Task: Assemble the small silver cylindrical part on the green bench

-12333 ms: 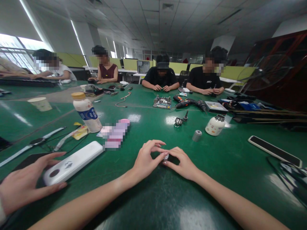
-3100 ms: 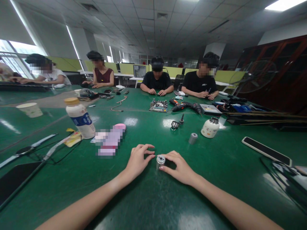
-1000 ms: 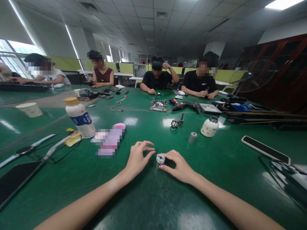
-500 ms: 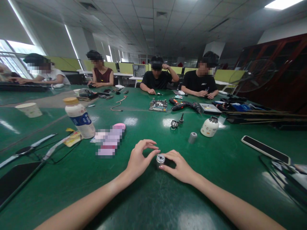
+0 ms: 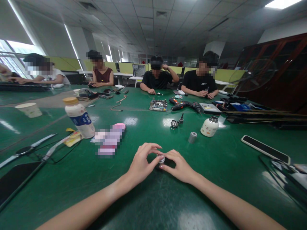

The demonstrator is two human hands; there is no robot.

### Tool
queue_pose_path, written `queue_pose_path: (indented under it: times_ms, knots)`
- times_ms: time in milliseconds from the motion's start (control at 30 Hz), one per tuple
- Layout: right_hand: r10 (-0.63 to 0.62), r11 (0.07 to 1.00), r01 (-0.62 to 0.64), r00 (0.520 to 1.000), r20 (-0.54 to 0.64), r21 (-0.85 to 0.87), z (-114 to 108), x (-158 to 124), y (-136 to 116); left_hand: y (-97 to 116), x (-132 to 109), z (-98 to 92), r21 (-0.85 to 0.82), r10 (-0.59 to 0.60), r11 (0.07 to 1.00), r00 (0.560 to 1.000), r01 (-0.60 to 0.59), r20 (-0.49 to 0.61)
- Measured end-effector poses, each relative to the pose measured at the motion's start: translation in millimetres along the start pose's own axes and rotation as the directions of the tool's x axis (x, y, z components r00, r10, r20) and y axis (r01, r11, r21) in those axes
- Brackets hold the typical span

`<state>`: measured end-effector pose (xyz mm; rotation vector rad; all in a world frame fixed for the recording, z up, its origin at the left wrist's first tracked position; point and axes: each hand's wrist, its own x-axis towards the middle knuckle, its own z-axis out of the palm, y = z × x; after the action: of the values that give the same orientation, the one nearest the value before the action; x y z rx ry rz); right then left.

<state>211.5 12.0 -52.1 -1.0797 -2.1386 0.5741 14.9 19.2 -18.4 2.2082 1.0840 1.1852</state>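
A small silvery metal cylinder (image 5: 161,160) stands on the green table between my hands. My right hand (image 5: 178,166) is closed around its right side, thumb in front and forefinger behind. From the left, my left hand (image 5: 145,161) pinches at the cylinder's upper end, the thumb covering part of the top face. Most of its lower body is hidden by fingers. A second grey metal cylinder (image 5: 192,137) stands apart, beyond my right hand. Behind that are a white bottle (image 5: 209,126) with its mouth uncovered and a metal-and-black lid-like piece (image 5: 174,124).
A drink bottle (image 5: 80,119) and a pink-and-lilac item (image 5: 111,140), blurred, stand to the left. At the right lie a phone (image 5: 265,149) and cables. Farther back are a circuit board (image 5: 158,105) and power drills (image 5: 178,106). Several people sit across the table.
My left hand has come down and slightly right, closing its thumb and fingers over the top of the cylinder. My right hand keeps its grip in place.
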Motion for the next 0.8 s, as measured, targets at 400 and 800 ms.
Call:
queue_pose_path:
  times_ms: [400, 800]
  knots:
    - [-0.009, 1.0, 0.009, 1.0, 0.001, 0.007, -0.1, 0.4, 0.2, 2.5, -3.0, -1.3, 0.047, 0.034, 0.998, 0.999, -0.035, 0.017]
    - [0.002, 1.0, -0.002, 1.0, 0.012, -0.005, -0.4, 0.2, -0.1, 3.2, -1.0, -0.9, 0.056, 0.01, 0.998, 1.0, -0.011, 0.017]
